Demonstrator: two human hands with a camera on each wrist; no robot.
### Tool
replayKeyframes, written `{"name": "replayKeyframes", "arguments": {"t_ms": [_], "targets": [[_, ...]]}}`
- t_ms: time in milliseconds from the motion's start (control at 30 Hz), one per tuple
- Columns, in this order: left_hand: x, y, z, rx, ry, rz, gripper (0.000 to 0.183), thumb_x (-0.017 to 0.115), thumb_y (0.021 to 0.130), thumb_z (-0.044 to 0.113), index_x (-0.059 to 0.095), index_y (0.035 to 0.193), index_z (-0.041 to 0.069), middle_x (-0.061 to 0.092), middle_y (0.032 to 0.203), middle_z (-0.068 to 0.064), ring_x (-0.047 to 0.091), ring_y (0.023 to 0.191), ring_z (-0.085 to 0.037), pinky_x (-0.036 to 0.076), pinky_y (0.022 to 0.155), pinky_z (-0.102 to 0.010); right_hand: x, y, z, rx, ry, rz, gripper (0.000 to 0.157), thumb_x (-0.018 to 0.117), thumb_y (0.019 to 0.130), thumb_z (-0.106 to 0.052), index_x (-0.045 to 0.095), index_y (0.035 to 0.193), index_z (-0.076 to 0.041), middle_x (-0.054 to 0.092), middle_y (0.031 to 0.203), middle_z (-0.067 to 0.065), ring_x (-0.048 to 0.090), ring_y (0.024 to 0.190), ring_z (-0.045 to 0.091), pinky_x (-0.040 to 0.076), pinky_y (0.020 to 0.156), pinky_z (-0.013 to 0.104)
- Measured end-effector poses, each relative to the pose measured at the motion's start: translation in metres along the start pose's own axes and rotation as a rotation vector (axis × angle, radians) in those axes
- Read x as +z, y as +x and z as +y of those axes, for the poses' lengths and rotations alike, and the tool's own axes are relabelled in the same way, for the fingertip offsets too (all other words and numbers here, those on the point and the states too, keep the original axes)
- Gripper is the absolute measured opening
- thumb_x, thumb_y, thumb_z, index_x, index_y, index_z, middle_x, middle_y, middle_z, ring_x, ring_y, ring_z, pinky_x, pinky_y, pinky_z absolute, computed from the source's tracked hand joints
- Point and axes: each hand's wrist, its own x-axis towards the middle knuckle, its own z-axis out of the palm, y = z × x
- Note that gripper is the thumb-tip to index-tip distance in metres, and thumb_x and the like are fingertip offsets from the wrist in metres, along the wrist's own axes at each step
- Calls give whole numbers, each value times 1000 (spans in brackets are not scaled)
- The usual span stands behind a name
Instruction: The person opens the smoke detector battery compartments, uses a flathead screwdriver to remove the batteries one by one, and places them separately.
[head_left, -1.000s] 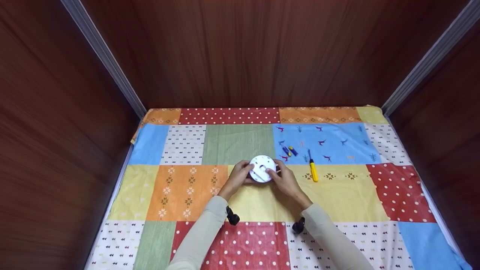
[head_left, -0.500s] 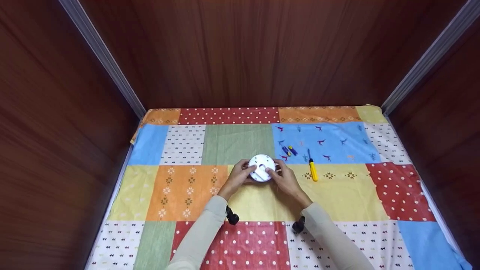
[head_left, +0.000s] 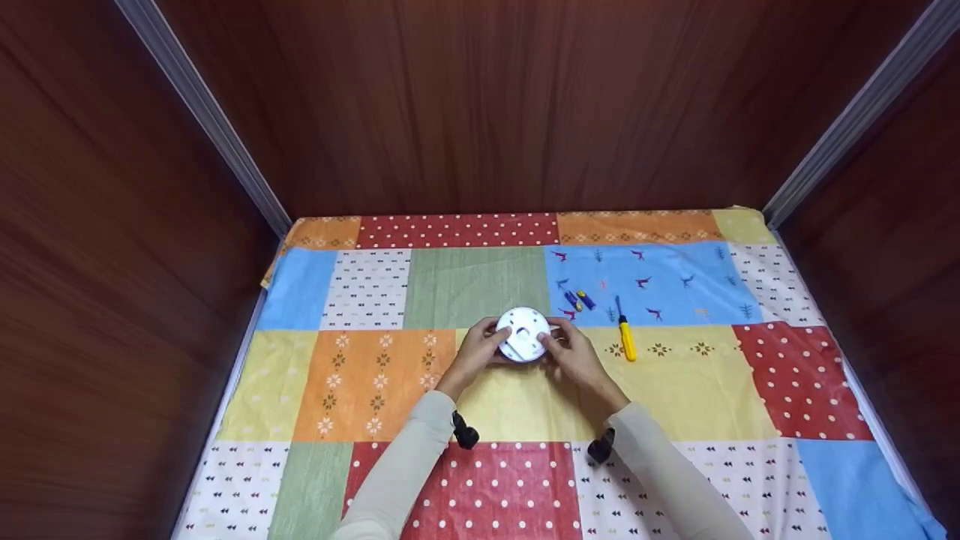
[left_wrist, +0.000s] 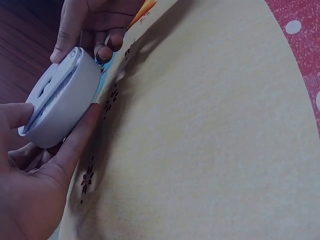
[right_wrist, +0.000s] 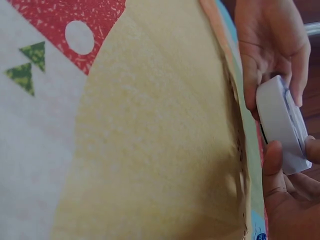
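A round white smoke alarm [head_left: 524,321] is held over the yellow patch of the cloth, its holed flat back turned up. My left hand [head_left: 471,355] grips its left edge, thumb on the flat face and fingers along the side. On the opposite edge, my right hand [head_left: 581,361] holds it with the thumb near the rim. The left wrist view shows a thin gap under the back plate of the smoke alarm [left_wrist: 70,107]. Some fingers of both hands are hidden beneath it. Beyond my right hand lie two blue batteries [head_left: 586,300] and a yellow-handled screwdriver [head_left: 628,343].
A patchwork cloth [head_left: 697,397] covers the table. Dark wood panels [head_left: 480,112] stand behind it and on both sides, with metal strips [head_left: 217,127] at the corners.
My right thumb has slid outward over the face toward the right rim. The smoke alarm has shifted very slightly. My left hand keeps its grip; batteries and screwdriver lie as before.
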Motion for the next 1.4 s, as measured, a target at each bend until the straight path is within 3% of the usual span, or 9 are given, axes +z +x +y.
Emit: {"name": "replayKeyframes", "arguments": {"t_ms": [100, 233, 333, 467, 600, 800, 1000, 1167, 1400], "targets": [[0, 0, 0, -5, -5, 1, 41, 60, 107, 13, 54, 142, -8, 55, 114, -11, 67, 89, -15, 70, 84, -42, 1, 0, 1, 3, 18, -10, 41, 63, 108, -16, 57, 146, 0, 68, 107, 17, 69, 79, 24, 63, 66, 28], [1, 0, 0, -20, -25, 6, 41, 62, 106, 11, 53, 142, -9, 55, 115, -12, 67, 91, -16, 69, 86, -42, 2, 0, 2, 10, 81, -42, 45, 63, 108, -12, 52, 150, 1, 65, 114, 22, 71, 83, 28, 68, 73, 44], [2, 0, 0, -27, -29, 14, 41, 62, 105, 10, 52, 141, -8, 56, 117, -13, 68, 91, -17, 70, 85, -41, 4, 0, 4, 23, 123, -54, 48, 64, 106, -9, 51, 152, 0, 62, 120, 24, 71, 87, 27, 69, 77, 49], [1, -1, -1, -43, -26, 20, 42, 63, 104, 8, 52, 141, -8, 58, 120, -15, 69, 90, -17, 70, 83, -38, 6, 0, 6, 42, 113, -44, 46, 64, 107, -11, 53, 151, -5, 63, 120, 23, 68, 84, 22, 68, 73, 36], [1, -2, -2, -51, -24, 18, 40, 62, 105, 9, 53, 140, -7, 59, 120, -15, 70, 89, -16, 69, 83, -38, 7, -1, 7, 42, 108, -48, 46, 63, 107, -9, 51, 151, -3, 62, 122, 23, 66, 85, 20, 66, 71, 31], [1, -3, -3, -37, -29, 8, 39, 61, 107, 12, 52, 140, -7, 60, 118, -13, 70, 88, -15, 69, 85, -40, 6, 1, 9, 44, 187, -72, 51, 62, 105, -3, 45, 153, 5, 62, 118, 20, 66, 81, 16, 65, 70, 27], [1, -4, -3, -38, -41, -1, 36, 60, 108, 14, 52, 137, -6, 58, 113, -9, 70, 85, -14, 69, 87, -46, 4, 3, 7, 81, 193, -86, 55, 66, 104, -5, 44, 151, 13, 65, 112, 16, 65, 80, 16, 63, 69, 25], [0, -3, -1, -47, -52, -10, 35, 59, 108, 16, 51, 136, -4, 59, 114, -10, 70, 88, -15, 69, 87, -47, 4, 4, 5, 117, 166, -73, 51, 68, 103, -11, 52, 147, 11, 66, 109, 13, 61, 91, 15, 61, 73, 23], [-2, -3, 0, -35, -46, -47, 40, 54, 110, 18, 54, 143, -4, 59, 115, -9, 71, 89, -16, 69, 87, -46, 4, 5, 4, 150, 170, -56, 46, 64, 105, -14, 55, 146, 5, 62, 121, 15, 57, 100, 17, 57, 79, 22]]}}
